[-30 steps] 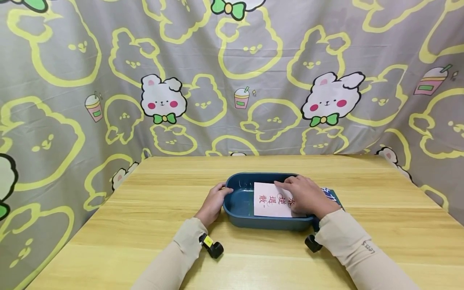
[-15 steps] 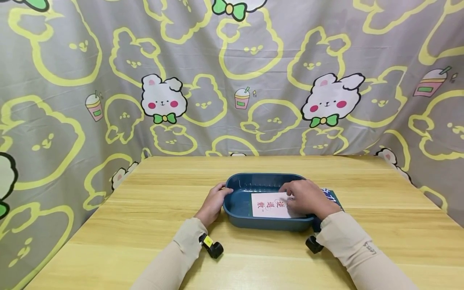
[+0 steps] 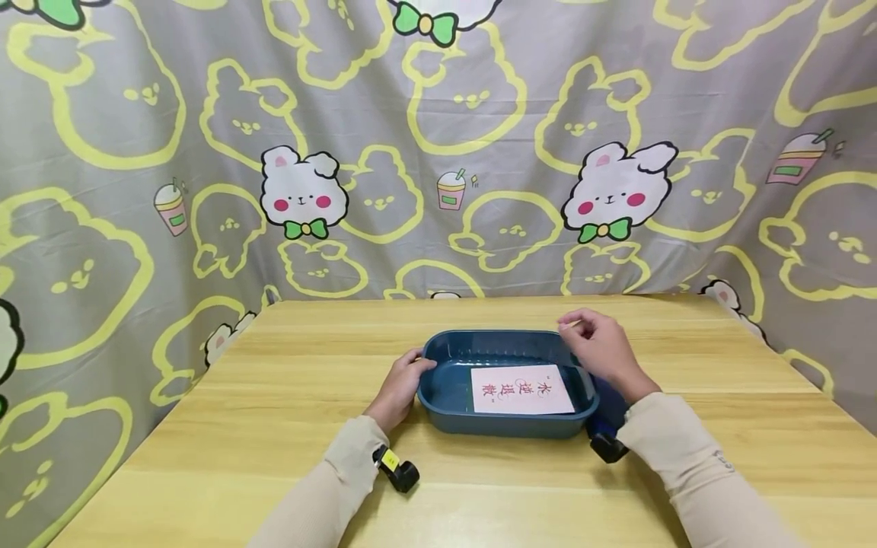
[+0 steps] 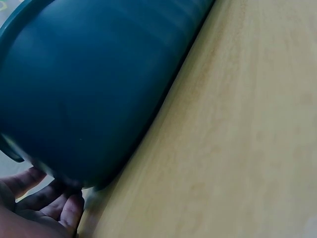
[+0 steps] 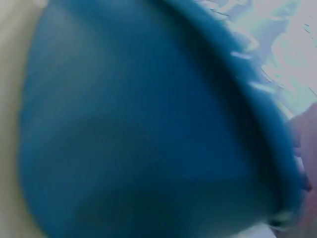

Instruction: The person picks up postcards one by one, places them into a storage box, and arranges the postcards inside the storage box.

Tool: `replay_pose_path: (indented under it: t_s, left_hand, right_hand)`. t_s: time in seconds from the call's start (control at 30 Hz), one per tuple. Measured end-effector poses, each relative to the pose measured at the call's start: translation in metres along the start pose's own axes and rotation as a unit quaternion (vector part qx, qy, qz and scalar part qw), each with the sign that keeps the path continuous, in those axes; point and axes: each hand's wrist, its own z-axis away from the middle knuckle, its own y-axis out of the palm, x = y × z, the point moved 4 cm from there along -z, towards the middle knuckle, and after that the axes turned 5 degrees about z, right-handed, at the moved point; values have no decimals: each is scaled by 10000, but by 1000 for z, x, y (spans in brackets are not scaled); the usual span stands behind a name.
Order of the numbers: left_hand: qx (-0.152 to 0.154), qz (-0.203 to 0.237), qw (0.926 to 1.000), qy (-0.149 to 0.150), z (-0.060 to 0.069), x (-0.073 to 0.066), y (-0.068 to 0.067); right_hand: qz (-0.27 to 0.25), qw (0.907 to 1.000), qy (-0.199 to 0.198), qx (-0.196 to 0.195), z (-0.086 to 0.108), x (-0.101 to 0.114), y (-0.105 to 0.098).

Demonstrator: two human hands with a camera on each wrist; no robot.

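Note:
A dark blue oblong tub (image 3: 503, 426) stands on the table. My left hand (image 3: 396, 392) grips its left end, thumb over the rim; in the left wrist view the fingers (image 4: 72, 210) are against the tub's outer wall. Inside the tub lies a white booklet (image 3: 519, 390) with red Chinese characters. My right hand (image 3: 603, 350) is over the tub's far right corner, fingers loosely bent, with nothing visible in them. A dark blue thing (image 3: 608, 405) shows under the right wrist, mostly hidden. The right wrist view is blurred, showing the tub's wall (image 5: 138, 124) and part of the hand.
The wooden table (image 3: 329, 335) extends around the tub. A grey curtain (image 3: 384, 99) with yellow outlines and white bunny prints hangs at the back and sides. A small black camera (image 3: 400, 473) sits on the left wrist.
My right hand has let go of the white booklet and lifted out toward the tub's far right corner. The booklet slid slightly down into the tub. The left hand keeps its grip.

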Motion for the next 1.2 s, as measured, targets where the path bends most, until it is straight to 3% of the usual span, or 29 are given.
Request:
replay_pose_path:
  t_s: [0.1,0.2,0.27,0.37,0.43,0.5,0.67,0.77,0.9,1.07,1.2]
  left_hand:
    - [19,11,10000,-16,1,1,-1]
    - [18,22,10000,-36,1,1,-1]
    - [4,13,10000,-53,1,2,-1]
    - [-48,-30,9999,-135,3,4,-4]
    - [-93,-52,9998,-189,4,6,-5]
    - [-99,-45,9998,-183,3,5,-5]
    - [-18,-36,10000,-46,0,-1,-1]
    - [-58,-5,9999,-130,1,-1,-1]
    - [-52,27,9999,-148,2,0,-1]
    - [-23,3,10000,-78,0,1,-1]
    - [-5,-2,10000,-51,-1,2,-2]
  right_hand:
    - [332,9980,544,-52,-1,-11,-15]
    - [997,9870,1117,590,0,-30,-24]
    - [1460,9704,1450,1264,3,-41,-26]
    - [1851,9384,1856,2251,11,-53,-23]
    - [1971,9221,2032,2638,16,-56,-22]
    - [1978,9142,2163,2798,18,-59,-22]
    - [1911,9158,2260,2716,13,-67,-31]
    - [1836,9194,2432,2486,10,-72,-34]
    - [1682,9310,2499,2060,9,-75,-37]
    - [1067,9496,2306,1835,9,-76,-37]
    - [917,9569,2187,1674,8,-76,-38]
